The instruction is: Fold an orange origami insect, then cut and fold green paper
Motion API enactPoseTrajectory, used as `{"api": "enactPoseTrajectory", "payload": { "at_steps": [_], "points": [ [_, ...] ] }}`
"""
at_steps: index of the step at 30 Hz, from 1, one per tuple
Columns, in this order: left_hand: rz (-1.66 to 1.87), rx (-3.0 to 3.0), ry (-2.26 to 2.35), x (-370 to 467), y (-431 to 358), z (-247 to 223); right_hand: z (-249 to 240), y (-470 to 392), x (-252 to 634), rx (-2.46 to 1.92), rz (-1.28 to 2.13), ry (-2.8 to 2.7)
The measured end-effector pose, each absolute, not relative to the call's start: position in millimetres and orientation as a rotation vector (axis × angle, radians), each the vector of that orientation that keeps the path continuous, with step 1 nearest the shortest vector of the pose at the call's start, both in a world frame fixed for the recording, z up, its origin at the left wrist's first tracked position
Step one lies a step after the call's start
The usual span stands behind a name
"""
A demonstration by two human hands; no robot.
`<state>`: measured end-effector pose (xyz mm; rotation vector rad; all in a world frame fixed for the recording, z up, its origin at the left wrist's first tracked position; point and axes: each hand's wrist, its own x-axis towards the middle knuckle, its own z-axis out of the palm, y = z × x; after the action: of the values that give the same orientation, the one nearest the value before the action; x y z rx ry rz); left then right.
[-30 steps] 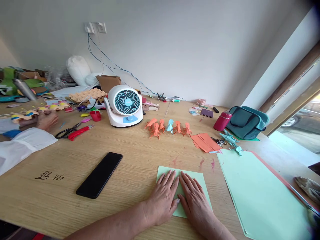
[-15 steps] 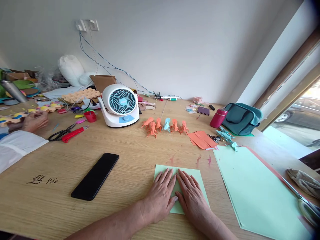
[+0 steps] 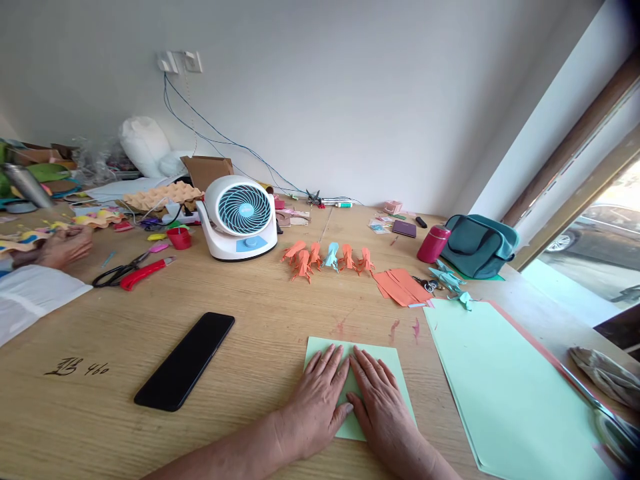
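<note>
Smooth matt paper, wood-grained table

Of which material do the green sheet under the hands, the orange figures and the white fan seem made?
Green sheet: likely matte paper; it lies thin and flat with crisp edges.
Orange figures: probably matte paper too, given their folded, angular shapes.
White fan: apparently smooth plastic, from its rounded, moulded-looking housing.

From where I stood, I could read one no., "460", handwritten in blk on the wooden table, w/ a scrawl just left of it (couldn't make that out, tbh). Lettering on the fan hub was too sm. to read.
</note>
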<state>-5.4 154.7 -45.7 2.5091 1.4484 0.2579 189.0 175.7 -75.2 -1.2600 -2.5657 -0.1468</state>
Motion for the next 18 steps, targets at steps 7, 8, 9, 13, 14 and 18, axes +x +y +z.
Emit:
{"api": "enactPoseTrajectory", "payload": {
  "at_steps": [7, 8, 9, 13, 14, 18],
  "points": [
    [0.211, 2.446, 1.423, -4.9, 153.9, -35.8, -81.8, 177.1, 190.1, -1.233, -0.170, -2.542],
    [0.207, 2.444, 1.423, -5.0, 153.9, -35.4, -82.4, 177.0, 190.2, -1.233, -0.160, -2.534],
    [0.204, 2.442, 1.425, -5.0, 153.9, -35.4, -82.9, 176.9, 190.3, -1.234, -0.150, -2.526],
    [0.200, 2.451, 1.438, -5.4, 153.8, -37.7, -81.6, 176.4, 189.6, -1.248, -0.123, -2.529],
    [0.203, 2.456, 1.438, -5.5, 153.8, -38.5, -80.4, 176.2, 189.2, -1.256, -0.120, -2.536],
    [0.244, 2.479, 1.432, -5.6, 154.1, -41.2, -74.4, 175.5, 187.9, -1.283, -0.112, -2.565]
  ]
}}
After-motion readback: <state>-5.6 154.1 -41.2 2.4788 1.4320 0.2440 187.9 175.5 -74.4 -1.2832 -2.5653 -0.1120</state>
